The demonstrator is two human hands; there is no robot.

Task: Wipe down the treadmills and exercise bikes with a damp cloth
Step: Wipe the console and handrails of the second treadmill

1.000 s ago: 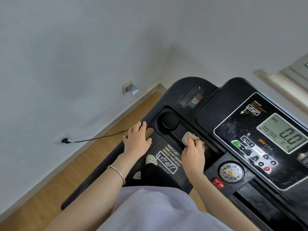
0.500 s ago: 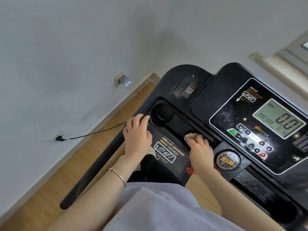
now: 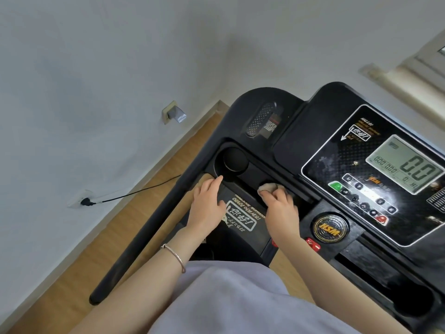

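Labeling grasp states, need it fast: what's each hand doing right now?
Left hand: open, fingers resting flat on the treadmill console, holding nothing.
Right hand: grips the cloth, pressing it on the console.

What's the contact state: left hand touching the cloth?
Apart. The head view shows the left hand resting on the treadmill console, with a bare black strip between it and the cloth, which the right hand grips.
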